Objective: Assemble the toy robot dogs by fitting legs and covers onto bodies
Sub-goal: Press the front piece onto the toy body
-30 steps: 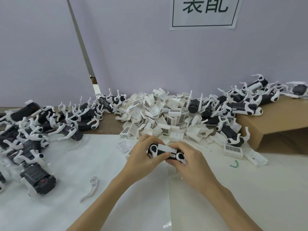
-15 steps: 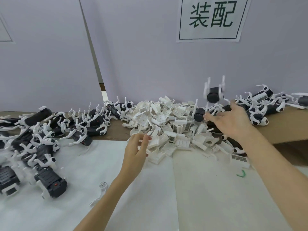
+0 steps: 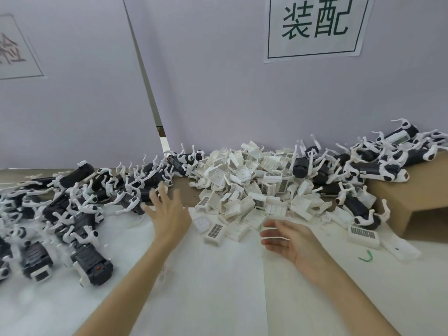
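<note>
Change: both hands, which a second ago pressed one dog together between them, now hold nothing; the right hand tossed that dog onto the far right pile half a second ago and has come back toward the middle.
Meaning: one dog looks finished and set aside, so a fresh body is probably wanted next; this is a judgement.
Left hand [image 3: 169, 214]: fingers [image 3: 155, 197] spread wide and straight, blurred with motion, reaching toward the pile of bodies [image 3: 80, 202] just to their left and beyond.
Right hand [image 3: 288, 236]: palm turned inward, fingers [image 3: 269, 232] straight and slightly apart, gripping nothing, low over the surface [image 3: 218, 275].
Covers [image 3: 244, 187]: white heap, some with barcode labels, lying just beyond the right fingertips and to the right of the left fingertips.
Bodies: black, ribbed, with white curved legs sticking up, tangled together; the nearest ones lie close to the left fingertips without touching them.
Finished dogs [image 3: 378, 163]: heaped far to the right of the right fingers, partly on a cardboard box [image 3: 412, 192].
</note>
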The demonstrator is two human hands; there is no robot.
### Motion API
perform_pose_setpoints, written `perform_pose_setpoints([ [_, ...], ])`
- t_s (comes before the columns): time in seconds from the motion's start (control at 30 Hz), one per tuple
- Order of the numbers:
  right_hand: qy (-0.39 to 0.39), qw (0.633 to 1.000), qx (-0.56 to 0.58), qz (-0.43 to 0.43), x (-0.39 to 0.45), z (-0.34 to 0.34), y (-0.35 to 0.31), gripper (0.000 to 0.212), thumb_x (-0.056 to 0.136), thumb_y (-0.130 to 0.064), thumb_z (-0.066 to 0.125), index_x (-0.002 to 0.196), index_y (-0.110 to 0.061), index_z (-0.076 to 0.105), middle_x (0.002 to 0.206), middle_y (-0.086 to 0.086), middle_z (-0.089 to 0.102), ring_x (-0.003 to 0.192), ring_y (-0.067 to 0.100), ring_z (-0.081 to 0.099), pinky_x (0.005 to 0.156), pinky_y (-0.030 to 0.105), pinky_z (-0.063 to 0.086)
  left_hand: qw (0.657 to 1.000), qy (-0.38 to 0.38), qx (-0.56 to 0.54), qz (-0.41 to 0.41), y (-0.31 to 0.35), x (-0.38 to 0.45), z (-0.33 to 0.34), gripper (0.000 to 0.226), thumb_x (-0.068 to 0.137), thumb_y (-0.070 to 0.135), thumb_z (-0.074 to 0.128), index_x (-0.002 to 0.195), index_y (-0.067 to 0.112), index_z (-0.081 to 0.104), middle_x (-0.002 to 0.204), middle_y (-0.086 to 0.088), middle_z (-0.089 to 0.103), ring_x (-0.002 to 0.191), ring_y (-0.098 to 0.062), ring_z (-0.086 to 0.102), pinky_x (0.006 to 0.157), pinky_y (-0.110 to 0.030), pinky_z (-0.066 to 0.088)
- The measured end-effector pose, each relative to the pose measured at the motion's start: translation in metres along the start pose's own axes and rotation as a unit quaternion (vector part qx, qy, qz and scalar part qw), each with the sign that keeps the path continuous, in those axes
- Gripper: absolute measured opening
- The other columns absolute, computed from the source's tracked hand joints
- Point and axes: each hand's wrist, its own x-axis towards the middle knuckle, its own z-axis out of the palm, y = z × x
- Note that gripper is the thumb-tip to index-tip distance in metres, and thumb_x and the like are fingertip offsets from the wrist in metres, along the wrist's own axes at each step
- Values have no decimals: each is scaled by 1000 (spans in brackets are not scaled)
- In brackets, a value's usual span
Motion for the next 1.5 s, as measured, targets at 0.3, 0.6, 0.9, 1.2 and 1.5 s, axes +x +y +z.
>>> perform_pose_setpoints([
  [0.3, -18, 999, -42, 6, -8, 12, 0, 33, 110, -19, 48, 104, -5, 78, 88, 12, 75, 66, 19, 65, 52, 22, 44, 978, -94, 165, -82, -53, 34, -15, 57, 100, 40, 66, 143, 7, 48, 162, -24, 22, 132, -47, 53, 110, -47, 43],
  [0.6, 11, 996, -79, -25, -9, 9, -10, 44, 92, -33, 78, 78, -11, 42, 73, 2, 54, 57, 16, 56, 45, 21, 29, 952, 36, -262, 156, 35, -43, -58, 36, 76, 3, 84, 96, 13, 56, 117, -5, 42, 92, -26, 55, 84, -40, 49],
  [0.9, 5, 992, -126, -28, -11, -12, -29, 35, 99, -34, 67, 86, -2, 68, 88, 2, 70, 63, 15, 60, 45, 19, 30, 793, -3, -573, 207, 82, -128, -62, 31, 79, 22, 81, 98, 24, 56, 115, -1, 48, 83, -16, 55, 73, -16, 46],
  [1.2, -4, 994, -55, -93, -20, -8, -11, 65, 81, -63, 68, 112, -6, 69, 113, 9, 76, 103, 19, 74, 82, 33, 56, 635, -202, -745, 16, 66, -120, -74, 33, 74, 33, 81, 99, 24, 61, 98, -1, 72, 88, -27, 67, 80, -37, 49],
  [1.5, -39, 987, -85, -134, -37, 10, -9, 25, 93, -54, 69, 82, -33, 78, 119, 18, 73, 120, 33, 66, 116, 55, 42, 653, -261, -711, -23, 72, -119, -74, 63, 76, 57, 78, 130, 27, 64, 120, -1, 75, 100, -24, 76, 95, -35, 52],
])
